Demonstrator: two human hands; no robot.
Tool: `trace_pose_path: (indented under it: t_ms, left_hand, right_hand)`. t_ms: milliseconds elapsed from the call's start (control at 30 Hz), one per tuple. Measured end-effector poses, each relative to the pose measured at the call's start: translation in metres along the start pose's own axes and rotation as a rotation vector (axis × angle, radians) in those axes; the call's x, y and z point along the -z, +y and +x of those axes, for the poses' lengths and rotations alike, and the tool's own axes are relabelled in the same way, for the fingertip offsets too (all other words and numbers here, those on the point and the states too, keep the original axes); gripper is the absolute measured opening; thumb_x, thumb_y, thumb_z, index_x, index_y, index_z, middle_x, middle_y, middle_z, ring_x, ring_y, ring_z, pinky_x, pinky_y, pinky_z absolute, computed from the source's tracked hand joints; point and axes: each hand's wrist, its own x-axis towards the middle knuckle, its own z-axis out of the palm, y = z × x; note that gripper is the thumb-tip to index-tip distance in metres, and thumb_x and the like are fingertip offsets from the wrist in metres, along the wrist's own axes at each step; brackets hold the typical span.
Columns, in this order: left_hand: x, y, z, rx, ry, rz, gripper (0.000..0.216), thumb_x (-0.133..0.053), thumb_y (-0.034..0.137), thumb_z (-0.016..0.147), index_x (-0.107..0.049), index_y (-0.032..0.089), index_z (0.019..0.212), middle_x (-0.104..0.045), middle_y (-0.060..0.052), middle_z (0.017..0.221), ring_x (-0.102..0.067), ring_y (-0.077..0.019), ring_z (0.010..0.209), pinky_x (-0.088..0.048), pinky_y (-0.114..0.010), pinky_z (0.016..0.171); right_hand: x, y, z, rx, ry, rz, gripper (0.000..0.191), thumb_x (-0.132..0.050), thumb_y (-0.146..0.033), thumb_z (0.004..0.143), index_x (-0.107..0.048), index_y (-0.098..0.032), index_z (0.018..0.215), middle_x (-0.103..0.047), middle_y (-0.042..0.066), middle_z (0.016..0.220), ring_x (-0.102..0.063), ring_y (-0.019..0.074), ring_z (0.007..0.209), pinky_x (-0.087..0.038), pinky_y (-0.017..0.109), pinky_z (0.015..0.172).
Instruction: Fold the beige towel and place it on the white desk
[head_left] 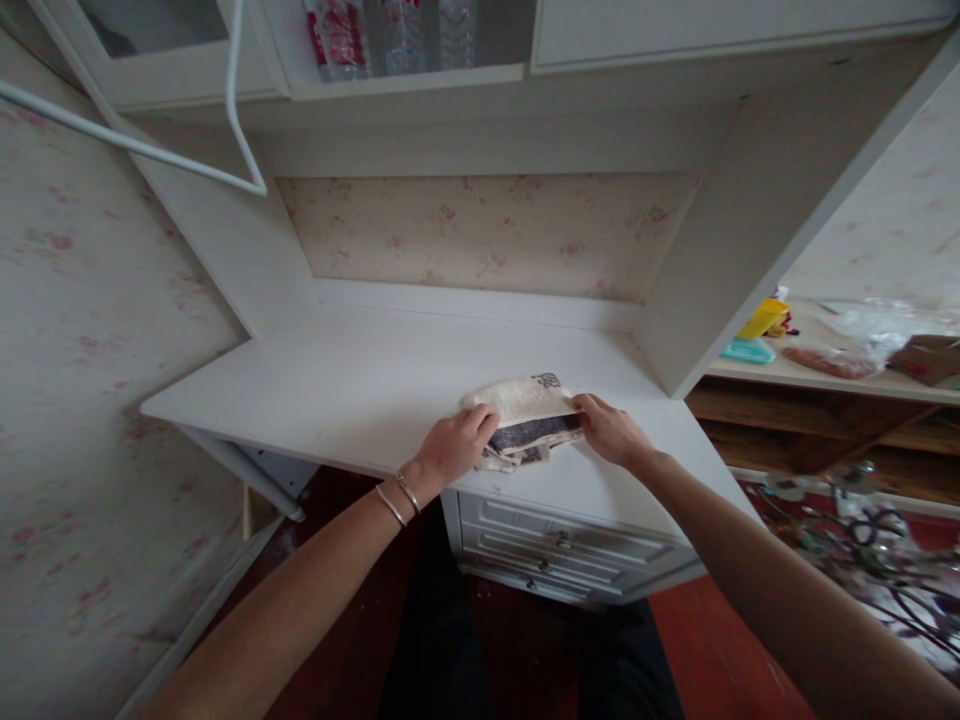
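Pinching the cloth (pixel 525 405) at both ends, I have the left grip (pixel 457 440) closed on its left edge and the right grip (pixel 609 430) closed on its right end. From where I watch, the step in hand looks like folding or straightening: a cream part lies next to a dark band, and smaller folds stick out beneath, on the surface (pixel 360 365). The cloth sits near the front edge of that surface, above the drawers (pixel 555 545). I judge the next move calls for an even hold with both grips, so the loose lower layers line up instead of sliding out. Further out, bottles (pixel 405 40) stand in the cabinet (pixel 412 84) overhead, a white metal bar (pixel 232 95) shows at upper left, and a separate shelf (pixel 825 378) on the right carries a yellow item (pixel 763 318) and a plastic bag (pixel 881 325)
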Motion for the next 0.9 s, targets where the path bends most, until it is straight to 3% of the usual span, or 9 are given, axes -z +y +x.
trace_pose_path:
  t_ms: [133, 267, 467, 567, 667, 767, 900]
  left_hand:
    - [-0.012, 0.012, -0.027, -0.167, -0.028, 0.031, 0.028, -0.031, 0.020, 0.099, -0.056, 0.023, 0.111, -0.059, -0.009, 0.107, -0.059, -0.0195, 0.091, -0.052, -0.027, 0.065]
    - [-0.024, 0.025, -0.043, -0.265, -0.024, 0.055, 0.028, -0.035, 0.020, 0.097, -0.054, 0.029, 0.115, -0.056, -0.010, 0.116, -0.058, -0.0225, 0.098, -0.052, -0.029, 0.063]
    - [-0.008, 0.034, -0.038, -0.148, -0.019, 0.060, 0.022, -0.038, 0.028, 0.097, -0.060, 0.026, 0.101, -0.056, -0.011, 0.107, -0.055, -0.0231, 0.089, -0.051, -0.036, 0.066]
    - [0.004, 0.042, -0.035, -0.180, -0.037, 0.081, 0.019, -0.043, 0.025, 0.096, -0.062, 0.023, 0.096, -0.058, -0.010, 0.102, -0.053, -0.0227, 0.093, -0.049, -0.038, 0.073]
    - [0.009, 0.057, -0.031, -0.148, -0.020, 0.076, 0.022, -0.049, 0.037, 0.095, -0.063, 0.020, 0.093, -0.058, -0.009, 0.108, -0.051, -0.0242, 0.104, -0.046, -0.041, 0.085]
    - [0.006, 0.067, -0.022, -0.091, 0.017, 0.057, 0.026, -0.052, 0.042, 0.093, -0.062, 0.019, 0.100, -0.058, -0.009, 0.114, -0.048, -0.0254, 0.111, -0.044, -0.042, 0.090]
    - [-0.003, 0.048, -0.010, -0.107, -0.011, 0.118, 0.015, -0.047, 0.018, 0.094, -0.061, 0.019, 0.099, -0.061, -0.007, 0.104, -0.054, -0.0226, 0.099, -0.046, -0.039, 0.082]
  right_hand:
    - [-0.003, 0.013, -0.027, 0.159, -0.089, -0.009, 0.040, -0.037, -0.007, 0.086, -0.053, -0.023, 0.119, -0.053, 0.006, 0.139, -0.065, 0.0234, 0.095, -0.047, 0.033, 0.078]
    - [-0.005, 0.012, -0.043, 0.169, -0.102, 0.018, 0.033, -0.040, -0.006, 0.081, -0.055, -0.022, 0.106, -0.050, 0.007, 0.141, -0.062, 0.0231, 0.104, -0.047, 0.033, 0.084]
    - [-0.006, 0.007, -0.039, 0.133, -0.064, 0.113, 0.023, -0.039, -0.008, 0.083, -0.054, -0.024, 0.091, -0.056, 0.004, 0.133, -0.064, 0.0204, 0.096, -0.049, 0.032, 0.080]
    - [-0.013, 0.013, -0.037, 0.133, -0.025, 0.182, 0.021, -0.040, -0.013, 0.085, -0.058, -0.023, 0.087, -0.052, 0.006, 0.139, -0.058, 0.0216, 0.114, -0.046, 0.034, 0.094]
    - [-0.020, 0.016, -0.033, 0.115, 0.044, 0.227, 0.030, -0.036, -0.022, 0.093, -0.062, -0.022, 0.079, -0.058, 0.007, 0.132, -0.051, 0.0211, 0.124, -0.038, 0.034, 0.106]
    - [-0.022, 0.008, -0.027, -0.040, 0.127, 0.240, 0.035, -0.040, -0.035, 0.096, -0.064, -0.023, 0.073, -0.065, 0.007, 0.118, -0.059, 0.0218, 0.110, -0.042, 0.033, 0.099]
    - [-0.022, -0.014, -0.026, -0.187, 0.211, 0.275, 0.017, -0.057, -0.033, 0.087, -0.062, -0.022, 0.075, -0.067, 0.004, 0.093, -0.062, 0.0191, 0.083, -0.046, 0.029, 0.078]
